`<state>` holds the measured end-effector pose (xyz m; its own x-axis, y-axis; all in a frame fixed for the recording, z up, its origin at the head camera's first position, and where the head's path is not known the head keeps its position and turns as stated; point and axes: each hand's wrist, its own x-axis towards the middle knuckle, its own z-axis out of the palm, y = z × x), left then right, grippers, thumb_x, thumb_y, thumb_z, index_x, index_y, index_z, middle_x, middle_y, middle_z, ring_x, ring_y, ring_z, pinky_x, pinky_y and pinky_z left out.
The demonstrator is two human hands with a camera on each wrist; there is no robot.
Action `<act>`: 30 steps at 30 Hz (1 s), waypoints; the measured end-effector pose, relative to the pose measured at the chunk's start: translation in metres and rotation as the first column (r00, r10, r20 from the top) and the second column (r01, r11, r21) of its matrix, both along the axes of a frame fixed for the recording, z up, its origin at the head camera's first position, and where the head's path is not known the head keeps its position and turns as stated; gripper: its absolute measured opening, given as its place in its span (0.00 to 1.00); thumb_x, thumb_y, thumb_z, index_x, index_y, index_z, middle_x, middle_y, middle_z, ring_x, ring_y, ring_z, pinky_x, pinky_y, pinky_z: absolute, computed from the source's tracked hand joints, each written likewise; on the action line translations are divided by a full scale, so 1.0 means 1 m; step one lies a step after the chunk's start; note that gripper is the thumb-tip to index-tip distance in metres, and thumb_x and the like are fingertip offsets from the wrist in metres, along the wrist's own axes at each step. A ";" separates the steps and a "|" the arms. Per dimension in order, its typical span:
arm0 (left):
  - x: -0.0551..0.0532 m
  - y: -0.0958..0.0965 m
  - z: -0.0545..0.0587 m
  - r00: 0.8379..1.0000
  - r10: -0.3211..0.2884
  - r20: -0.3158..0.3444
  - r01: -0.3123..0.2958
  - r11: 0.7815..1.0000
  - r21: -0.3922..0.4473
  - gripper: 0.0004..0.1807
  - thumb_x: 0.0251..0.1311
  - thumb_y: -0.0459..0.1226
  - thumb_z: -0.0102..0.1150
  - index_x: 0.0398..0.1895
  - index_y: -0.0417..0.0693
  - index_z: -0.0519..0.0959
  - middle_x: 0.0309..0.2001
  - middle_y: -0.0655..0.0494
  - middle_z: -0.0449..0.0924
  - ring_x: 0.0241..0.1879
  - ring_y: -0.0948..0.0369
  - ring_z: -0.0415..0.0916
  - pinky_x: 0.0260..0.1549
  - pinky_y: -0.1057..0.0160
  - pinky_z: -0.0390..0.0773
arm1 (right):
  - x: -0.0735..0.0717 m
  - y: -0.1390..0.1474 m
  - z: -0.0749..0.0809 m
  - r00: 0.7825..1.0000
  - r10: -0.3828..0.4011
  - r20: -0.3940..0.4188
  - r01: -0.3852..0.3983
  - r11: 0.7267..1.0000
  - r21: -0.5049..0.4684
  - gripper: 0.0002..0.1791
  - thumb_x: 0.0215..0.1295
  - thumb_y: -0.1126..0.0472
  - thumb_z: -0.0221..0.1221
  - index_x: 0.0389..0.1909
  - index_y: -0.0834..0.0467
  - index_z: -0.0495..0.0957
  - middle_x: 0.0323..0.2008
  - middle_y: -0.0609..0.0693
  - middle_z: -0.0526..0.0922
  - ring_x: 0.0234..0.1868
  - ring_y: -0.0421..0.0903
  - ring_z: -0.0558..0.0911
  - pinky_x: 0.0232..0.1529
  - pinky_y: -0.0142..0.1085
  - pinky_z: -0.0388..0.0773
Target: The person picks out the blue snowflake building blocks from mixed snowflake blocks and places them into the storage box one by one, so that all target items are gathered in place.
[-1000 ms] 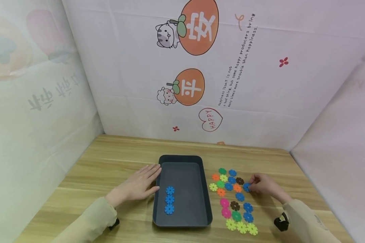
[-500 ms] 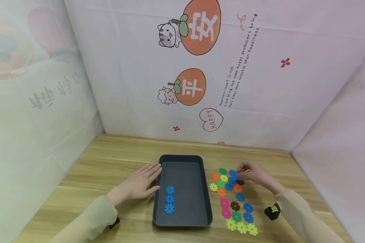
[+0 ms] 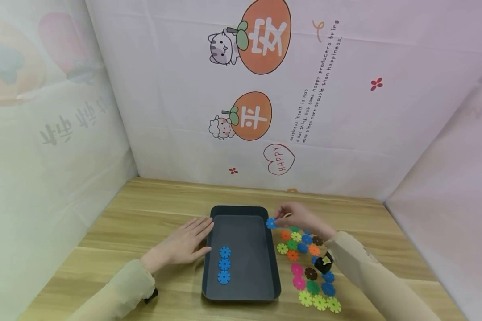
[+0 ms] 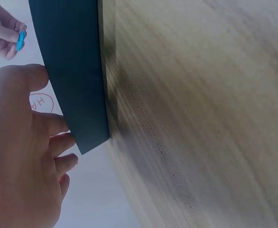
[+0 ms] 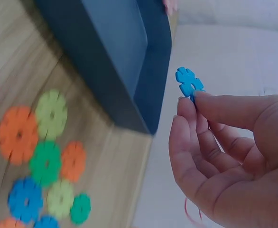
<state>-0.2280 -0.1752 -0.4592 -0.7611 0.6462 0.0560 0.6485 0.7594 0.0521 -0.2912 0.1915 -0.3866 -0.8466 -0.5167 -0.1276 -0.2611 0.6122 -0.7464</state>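
Observation:
My right hand [image 3: 299, 217] pinches a blue snowflake disc [image 5: 188, 81] between thumb and fingertips, over the right rim of the dark grey tray [image 3: 249, 285]. Fingers nearly straight, my left hand [image 3: 182, 243] rests against the tray's left edge. In the left wrist view, the left thumb and fingertips lie along the top of the tray wall [image 4: 75, 80]. Three blue discs [image 3: 224, 264] lie in a column on the tray floor, toward its left side. The held disc also shows in the left wrist view.
Right of the tray, loose snowflake discs lie on the wooden table: several yellow [image 3: 319, 302], pink [image 3: 299, 282], orange [image 3: 292, 255], green [image 3: 312, 287], brown [image 3: 310, 273] and blue ones. The right forearm passes above some of them. A printed white cloth [image 3: 176, 111] stands behind the table.
My right hand has lifted the blue disc from the far right of the loose discs and carried it left to the tray's rim. The left hand has stayed in place.

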 end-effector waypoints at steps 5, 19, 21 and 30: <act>0.000 0.002 0.002 1.000 0.004 0.015 -0.004 1.000 0.002 0.38 0.74 0.54 0.44 0.76 0.39 0.57 0.78 0.42 0.54 0.78 0.45 0.51 0.76 0.45 0.56 | 0.000 -0.030 -0.007 0.998 0.052 0.031 -0.052 0.999 0.003 0.04 0.67 0.67 0.60 0.39 0.65 0.77 0.36 0.57 0.83 0.37 0.53 0.84 0.44 0.48 0.86; 0.002 0.003 0.002 1.000 0.007 0.008 -0.007 1.000 0.001 0.37 0.73 0.53 0.46 0.76 0.39 0.58 0.77 0.42 0.56 0.77 0.44 0.53 0.75 0.45 0.58 | 0.000 -0.092 -0.031 0.991 0.129 0.027 -0.129 0.992 0.011 0.02 0.64 0.70 0.61 0.36 0.66 0.80 0.31 0.58 0.85 0.35 0.53 0.87 0.40 0.43 0.88; 0.001 0.002 0.002 1.000 0.010 0.006 -0.010 1.000 0.001 0.37 0.73 0.53 0.45 0.76 0.39 0.59 0.77 0.42 0.56 0.77 0.45 0.53 0.75 0.45 0.58 | 0.000 -0.099 -0.033 0.992 0.124 0.026 -0.125 0.992 0.024 0.02 0.64 0.70 0.62 0.36 0.65 0.80 0.31 0.57 0.86 0.35 0.54 0.87 0.40 0.43 0.88; 0.000 0.002 0.001 1.000 0.007 0.006 -0.007 1.000 -0.005 0.37 0.73 0.54 0.45 0.76 0.40 0.59 0.77 0.43 0.56 0.78 0.45 0.52 0.75 0.45 0.58 | -0.002 -0.119 -0.044 0.990 0.140 0.010 -0.141 0.988 0.068 0.02 0.63 0.72 0.61 0.35 0.66 0.81 0.29 0.56 0.86 0.30 0.50 0.86 0.36 0.42 0.88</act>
